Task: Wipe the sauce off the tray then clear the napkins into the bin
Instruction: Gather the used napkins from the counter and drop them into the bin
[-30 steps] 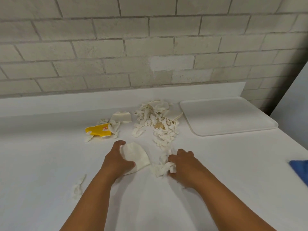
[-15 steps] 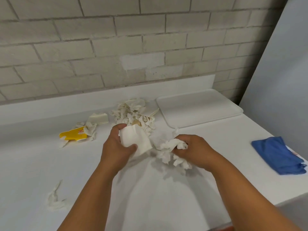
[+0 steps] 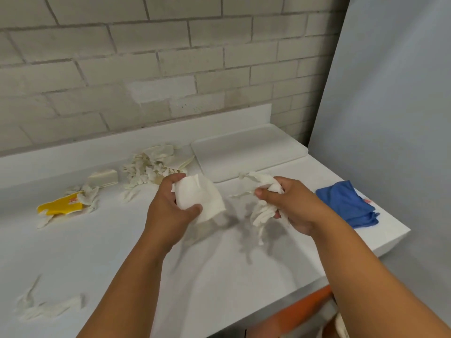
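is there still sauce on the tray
No, the tray looks plain white and bare, with no sauce showing.

Both hands raised above the white desk [image 3: 122, 240], centre frame. Left hand [image 3: 168, 211] grips a folded white napkin [image 3: 202, 198]; right hand [image 3: 290, 203] clutches a bunch of torn napkin strips [image 3: 262, 211], ends dangling. Pile of shredded napkins [image 3: 151, 169] upper centre, just left of the white tray [image 3: 246, 152]. Yellow packet [image 3: 59, 206] at left. Blue cloth [image 3: 349, 203] at right edge. Loose scraps [image 3: 46, 308] lower left.
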A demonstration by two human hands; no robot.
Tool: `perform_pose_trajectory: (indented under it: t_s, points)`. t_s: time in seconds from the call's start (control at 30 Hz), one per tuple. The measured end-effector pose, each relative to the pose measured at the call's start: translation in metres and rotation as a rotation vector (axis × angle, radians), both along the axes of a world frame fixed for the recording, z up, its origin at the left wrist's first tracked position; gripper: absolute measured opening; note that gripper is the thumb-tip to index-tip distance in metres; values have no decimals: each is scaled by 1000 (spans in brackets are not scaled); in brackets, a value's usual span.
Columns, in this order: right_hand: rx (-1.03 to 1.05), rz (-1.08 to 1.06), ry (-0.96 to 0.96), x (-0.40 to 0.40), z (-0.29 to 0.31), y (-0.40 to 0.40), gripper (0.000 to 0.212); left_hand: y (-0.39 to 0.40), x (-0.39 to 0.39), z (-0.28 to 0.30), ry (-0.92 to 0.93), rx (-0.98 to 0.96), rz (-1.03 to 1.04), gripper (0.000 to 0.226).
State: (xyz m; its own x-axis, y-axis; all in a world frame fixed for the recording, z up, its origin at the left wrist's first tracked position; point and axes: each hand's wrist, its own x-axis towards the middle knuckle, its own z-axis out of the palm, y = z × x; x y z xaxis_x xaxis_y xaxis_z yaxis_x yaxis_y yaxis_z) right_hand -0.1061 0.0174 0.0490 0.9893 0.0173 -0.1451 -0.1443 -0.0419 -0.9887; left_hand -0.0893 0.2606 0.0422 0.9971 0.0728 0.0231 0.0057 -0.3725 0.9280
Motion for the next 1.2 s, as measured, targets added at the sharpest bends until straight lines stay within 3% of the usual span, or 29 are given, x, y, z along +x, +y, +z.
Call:
perform_pose_trajectory:
  t_s: [0.57,0.73,1.03,1.2]
  points:
    - [-72,-439,65,-133,-20,-183,15,-232,-60,-25,5,111,-682,71]
    - [-120,-528,144,-173,-45,-226,8,-293,-83,-53,24,193,-837,71]
    - [-260,-639,370,-203,-148,-276,6,-366,-107,-143,108,528,-988,72]
    - [-324,-645,535,-200,-217,-284,10,-395,-106,-208,341,611,-942,73]
